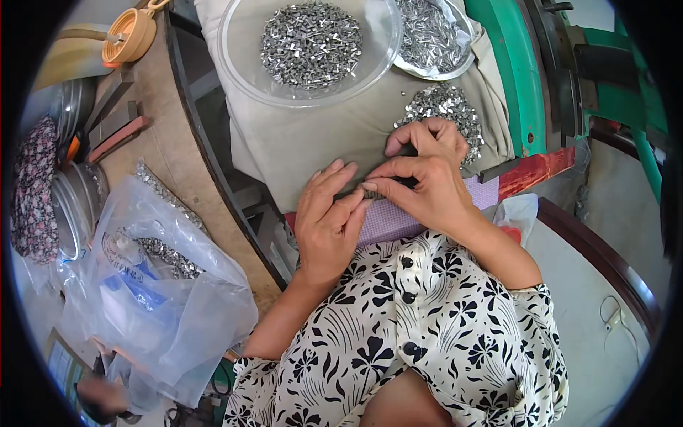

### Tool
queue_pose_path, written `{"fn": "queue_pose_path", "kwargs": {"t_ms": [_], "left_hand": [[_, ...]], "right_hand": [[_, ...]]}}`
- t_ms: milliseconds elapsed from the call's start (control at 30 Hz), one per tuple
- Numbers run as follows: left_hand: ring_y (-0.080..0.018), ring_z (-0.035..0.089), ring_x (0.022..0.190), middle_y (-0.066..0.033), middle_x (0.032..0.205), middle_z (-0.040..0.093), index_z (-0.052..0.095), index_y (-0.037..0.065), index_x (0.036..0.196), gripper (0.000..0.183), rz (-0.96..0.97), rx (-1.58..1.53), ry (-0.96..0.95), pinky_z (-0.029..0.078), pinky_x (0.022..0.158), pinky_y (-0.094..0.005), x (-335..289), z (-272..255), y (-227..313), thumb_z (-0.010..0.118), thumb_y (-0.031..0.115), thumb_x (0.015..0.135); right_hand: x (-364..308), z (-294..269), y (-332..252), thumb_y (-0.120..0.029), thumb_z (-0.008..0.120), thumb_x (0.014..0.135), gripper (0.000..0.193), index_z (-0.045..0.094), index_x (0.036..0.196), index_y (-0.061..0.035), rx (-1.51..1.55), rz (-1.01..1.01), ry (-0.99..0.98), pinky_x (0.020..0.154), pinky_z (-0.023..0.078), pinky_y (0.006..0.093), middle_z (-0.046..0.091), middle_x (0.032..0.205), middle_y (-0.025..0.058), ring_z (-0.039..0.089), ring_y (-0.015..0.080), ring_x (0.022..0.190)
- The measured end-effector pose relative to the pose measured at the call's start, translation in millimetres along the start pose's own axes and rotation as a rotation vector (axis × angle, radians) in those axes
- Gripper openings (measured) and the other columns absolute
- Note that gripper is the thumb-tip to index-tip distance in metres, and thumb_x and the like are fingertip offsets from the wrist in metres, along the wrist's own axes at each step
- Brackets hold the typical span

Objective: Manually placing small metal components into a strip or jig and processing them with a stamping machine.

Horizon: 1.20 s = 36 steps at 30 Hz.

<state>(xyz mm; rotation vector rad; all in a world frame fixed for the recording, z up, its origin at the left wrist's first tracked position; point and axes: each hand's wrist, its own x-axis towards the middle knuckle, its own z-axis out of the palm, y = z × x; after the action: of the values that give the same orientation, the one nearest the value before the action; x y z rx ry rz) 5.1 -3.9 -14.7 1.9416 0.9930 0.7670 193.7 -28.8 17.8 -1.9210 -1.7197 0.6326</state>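
Observation:
My left hand and my right hand meet at their fingertips over the near edge of a beige cloth. The right thumb and forefinger are pinched together against the left thumb and forefinger; whatever lies between them is too small and covered to name. The other left fingers lie forward over the cloth. Just beyond my right hand, whose raised fingers overlap it, is a loose pile of small shiny metal pieces. A purple checked cloth shows below the hands.
A clear plastic bowl of small metal pieces stands at the back, beside a lined dish of thin metal pins. Leftward, a wooden table bears a plastic bag and metal bars. Green machinery stands at the right.

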Motion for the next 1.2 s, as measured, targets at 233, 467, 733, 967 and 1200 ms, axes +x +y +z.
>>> {"fn": "queue_pose_path", "kwargs": {"t_ms": [233,467,733,967,1200], "left_hand": [[-0.0336,0.061,0.12,-0.0148,0.122,0.067,0.072,0.0,0.093,0.019,0.002,0.012,0.002,0.045,0.104,-0.0481,1,-1,0,0.077,0.0,0.074],[-0.0336,0.061,0.12,-0.0146,0.122,0.067,0.073,0.0,0.095,0.02,-0.007,0.002,-0.015,0.044,0.105,-0.0477,2,-1,2,0.077,0.0,0.076],[-0.0335,0.061,0.12,-0.0144,0.121,0.067,0.072,0.0,0.096,0.02,-0.002,0.013,-0.017,0.044,0.105,-0.0476,2,-2,2,0.077,0.001,0.077],[-0.0337,0.061,0.119,-0.0144,0.121,0.067,0.072,0.0,0.095,0.019,-0.01,0.012,-0.013,0.044,0.105,-0.0477,3,-2,3,0.077,0.001,0.076],[-0.0339,0.061,0.119,-0.0141,0.121,0.067,0.072,0.0,0.094,0.019,-0.014,0.01,-0.011,0.045,0.104,-0.0467,3,-2,4,0.077,0.0,0.076]], "right_hand": [[4,-1,1,-0.028,0.083,0.07,0.015,0.078,0.077,-0.0151,0.051,-0.004,-0.019,0.095,0.025,0.0458,0.058,0.097,-0.0019,0.044,0.028,0.11],[3,-8,3,-0.028,0.083,0.07,0.013,0.078,0.076,-0.0173,0.027,-0.007,-0.047,0.095,0.026,0.0454,0.059,0.097,-0.0037,0.045,0.0271,0.109],[3,-15,7,-0.028,0.083,0.07,0.014,0.078,0.076,-0.0167,0.026,-0.015,-0.089,0.094,0.027,0.0458,0.059,0.095,-0.003,0.046,0.027,0.108],[2,-17,9,-0.029,0.083,0.069,0.015,0.077,0.075,-0.0164,0.006,-0.011,-0.081,0.094,0.027,0.0449,0.058,0.094,-0.0025,0.046,0.0266,0.108],[-8,-27,16,-0.029,0.085,0.067,0.02,0.078,0.08,-0.0159,-0.043,0.03,-0.047,0.094,0.025,0.0406,0.055,0.09,-0.0051,0.045,0.0215,0.103]]}}
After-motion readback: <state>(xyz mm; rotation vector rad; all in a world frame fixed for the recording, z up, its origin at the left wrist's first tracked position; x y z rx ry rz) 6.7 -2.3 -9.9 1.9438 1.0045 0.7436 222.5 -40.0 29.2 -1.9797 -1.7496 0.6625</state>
